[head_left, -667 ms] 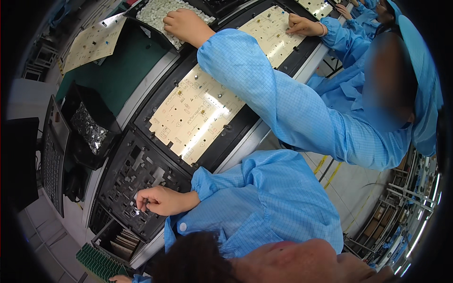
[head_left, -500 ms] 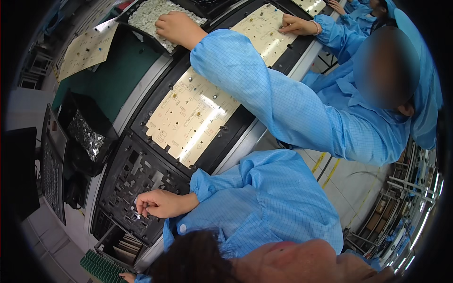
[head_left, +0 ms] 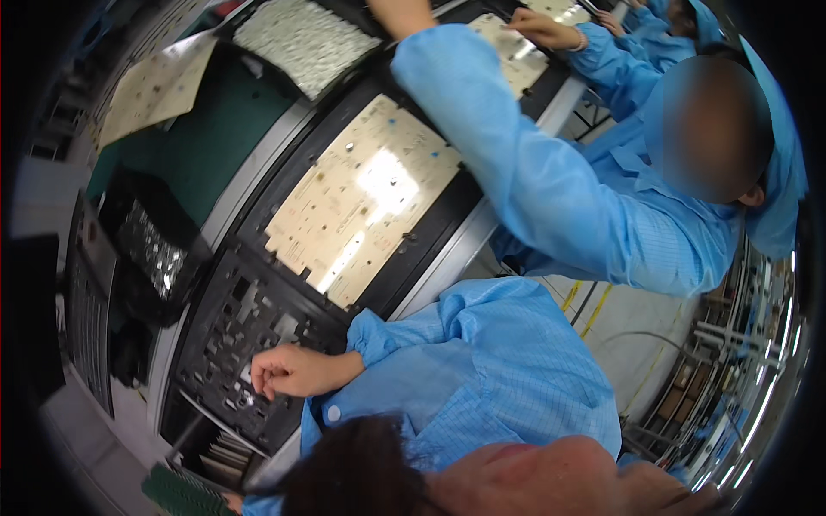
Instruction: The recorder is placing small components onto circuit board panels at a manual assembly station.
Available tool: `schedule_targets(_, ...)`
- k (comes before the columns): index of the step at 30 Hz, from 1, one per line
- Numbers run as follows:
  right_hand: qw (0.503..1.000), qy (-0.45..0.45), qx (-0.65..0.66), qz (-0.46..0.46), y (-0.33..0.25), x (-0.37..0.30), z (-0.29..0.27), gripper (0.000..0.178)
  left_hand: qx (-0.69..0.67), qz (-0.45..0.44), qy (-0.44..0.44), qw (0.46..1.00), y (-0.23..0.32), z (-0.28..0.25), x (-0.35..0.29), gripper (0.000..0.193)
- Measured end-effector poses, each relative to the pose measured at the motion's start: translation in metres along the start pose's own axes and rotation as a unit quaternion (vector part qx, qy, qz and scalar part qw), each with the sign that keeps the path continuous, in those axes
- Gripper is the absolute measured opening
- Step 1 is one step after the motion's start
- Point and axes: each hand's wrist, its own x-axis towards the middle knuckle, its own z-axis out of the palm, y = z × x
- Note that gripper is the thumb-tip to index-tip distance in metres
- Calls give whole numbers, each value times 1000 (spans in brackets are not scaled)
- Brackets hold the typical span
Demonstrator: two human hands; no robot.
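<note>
My right hand [head_left: 297, 371], bare below a light-blue cuff, hovers low over a black fixture [head_left: 323, 331] whose surface shows many small dark and shiny shapes. Its fingers are curled together; anything between them is hidden or too small to name. Beyond it, a cream circuit board [head_left: 335, 215] with scattered small components lies in another black frame, light glaring off its middle. At the lower left edge, part of a blue-sleeved hand [head_left: 232, 501] shows beside a green ridged rack [head_left: 176, 492]; whether it is my left hand I cannot tell.
A co-worker's arm [head_left: 559, 189] stretches across the line from the right; their other hand [head_left: 546, 30] is at a farther board. A bin of white parts [head_left: 301, 43], a black bin of shiny parts [head_left: 155, 249] and a tilted board [head_left: 155, 90] stand left. A keyboard [head_left: 86, 318] lies beyond.
The co-worker's near hand has lifted from the white parts and moved up and right, uncovering the bin. My right hand stays nearly in place; the small dark thing at its fingertips no longer shows.
</note>
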Motion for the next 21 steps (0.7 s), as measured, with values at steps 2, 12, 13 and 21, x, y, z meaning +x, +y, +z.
schedule_targets(2,1000,6,-16,-16,-16,-7,-7,12,-7,-47,-43,998,-46,13,-36,53)
schedule_targets(12,994,55,-71,66,-86,-56,-82,12,-229,-643,206,702,-148,-81,-329,79)
schedule_targets(13,996,22,-57,58,-91,-53,-88,11,-253,-614,250,705,-148,-87,-342,82)
schedule_targets(21,993,34,-104,42,-75,-50,-73,7,-227,-635,345,652,-188,-115,-384,88)
